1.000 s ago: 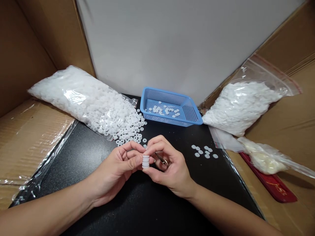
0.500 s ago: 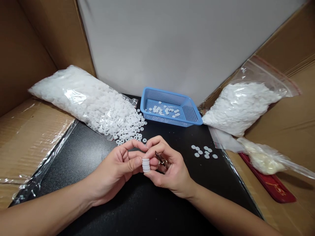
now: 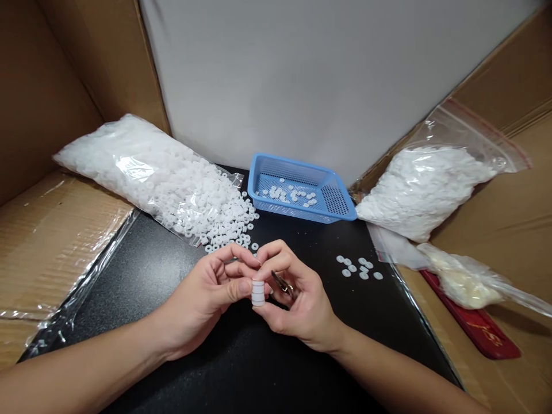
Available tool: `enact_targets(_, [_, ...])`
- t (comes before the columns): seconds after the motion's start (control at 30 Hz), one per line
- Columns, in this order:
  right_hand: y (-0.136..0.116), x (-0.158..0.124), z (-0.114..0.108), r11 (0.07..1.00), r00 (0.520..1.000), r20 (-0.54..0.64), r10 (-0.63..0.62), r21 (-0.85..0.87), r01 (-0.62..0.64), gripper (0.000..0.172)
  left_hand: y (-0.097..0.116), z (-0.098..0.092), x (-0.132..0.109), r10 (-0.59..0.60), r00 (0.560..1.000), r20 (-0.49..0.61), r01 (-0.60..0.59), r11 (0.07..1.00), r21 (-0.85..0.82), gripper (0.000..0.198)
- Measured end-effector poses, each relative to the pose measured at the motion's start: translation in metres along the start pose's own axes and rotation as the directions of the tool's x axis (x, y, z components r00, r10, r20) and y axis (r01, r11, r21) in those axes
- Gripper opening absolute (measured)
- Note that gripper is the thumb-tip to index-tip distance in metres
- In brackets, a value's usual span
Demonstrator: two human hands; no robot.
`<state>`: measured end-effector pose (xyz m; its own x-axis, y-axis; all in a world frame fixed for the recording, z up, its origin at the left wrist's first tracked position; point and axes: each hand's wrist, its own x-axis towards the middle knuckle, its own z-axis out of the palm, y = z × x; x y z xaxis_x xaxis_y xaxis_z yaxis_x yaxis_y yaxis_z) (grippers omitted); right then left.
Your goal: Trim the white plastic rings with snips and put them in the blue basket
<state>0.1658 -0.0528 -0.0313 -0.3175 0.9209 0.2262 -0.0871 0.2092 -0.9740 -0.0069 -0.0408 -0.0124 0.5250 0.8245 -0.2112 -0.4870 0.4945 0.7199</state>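
Between my two hands is a short upright stack of white discs (image 3: 257, 294). My left hand (image 3: 228, 284) pinches the stack from the left with the thumb, its fingers curled behind. My right hand (image 3: 297, 293) holds it between a fingertip on top and the thumb underneath. A small dark metal tool (image 3: 282, 283), perhaps nippers or tweezers, is tucked in my right palm; most of it is hidden by the fingers. Loose white rings (image 3: 224, 230) spill from a clear bag (image 3: 142, 167) just beyond my left hand.
A blue perforated basket (image 3: 302, 213) with several white pieces inside stands at the back. Several white discs (image 3: 363, 275) lie right of my hands on the black table (image 3: 207, 374). Along the right are a zip bag of white pieces (image 3: 426, 184), a yellowish bag (image 3: 466, 284) and a red tray (image 3: 491, 336).
The hands stay around the stack of discs with almost the same grip. The whole view has shifted very slightly.
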Motion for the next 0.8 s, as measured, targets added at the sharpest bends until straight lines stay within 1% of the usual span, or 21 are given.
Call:
enact_targets(0.13, [-0.0001, -0.0002, -0.0004, 1.000, 1.000, 0.005, -0.006, -0.003, 0.006, 0.026, -0.0013, -0.0023, -0.0004, 0.013, 1.000, -0.003, -0.013, 1.000, 0.021, 0.020])
enact_targets(0.3, [0.0014, -0.0009, -0.0006, 0.999, 0.999, 0.019, -0.030, 0.016, 0.030, 0.027, -0.0010, -0.0023, -0.0005, 0.028, 0.999, 0.029, -0.029, 0.999, 0.034, 0.020])
enact_targets(0.4, [0.0017, -0.0010, -0.0005, 1.000, 1.000, 0.014, -0.028, -0.001, 0.028, 0.026, -0.0010, -0.0015, 0.0001, 0.039, 0.999, 0.018, -0.039, 0.998, 0.042, 0.020])
enact_targets(0.5, [-0.0005, -0.0011, -0.0007, 0.999, 1.000, -0.009, -0.014, -0.034, 0.014, 0.024, -0.0014, -0.0016, 0.0005, 0.086, 0.996, 0.011, -0.086, 0.994, 0.066, 0.021])
enact_targets(0.57, [-0.0026, -0.0013, -0.0009, 0.999, 0.999, -0.036, 0.004, -0.033, -0.005, 0.023, -0.0016, -0.0020, 0.0001, 0.126, 0.991, 0.039, -0.129, 0.987, 0.100, 0.026])
enact_targets(0.67, [-0.0045, -0.0019, -0.0007, 0.999, 0.996, -0.083, 0.030, -0.017, -0.032, 0.027, -0.0018, -0.0019, -0.0016, 0.172, 0.983, 0.067, -0.182, 0.966, 0.184, 0.033])
enact_targets(0.73, [-0.0043, -0.0025, -0.0002, 0.999, 0.994, -0.106, 0.029, -0.031, -0.033, 0.029, -0.0022, -0.0012, -0.0033, 0.210, 0.977, 0.043, -0.214, 0.945, 0.248, 0.032])
enact_targets(0.8, [-0.0033, -0.0033, 0.0006, 0.998, 0.991, -0.131, -0.006, -0.066, -0.003, 0.027, -0.0029, 0.0000, -0.0051, 0.243, 0.970, 0.020, -0.238, 0.928, 0.288, 0.029])
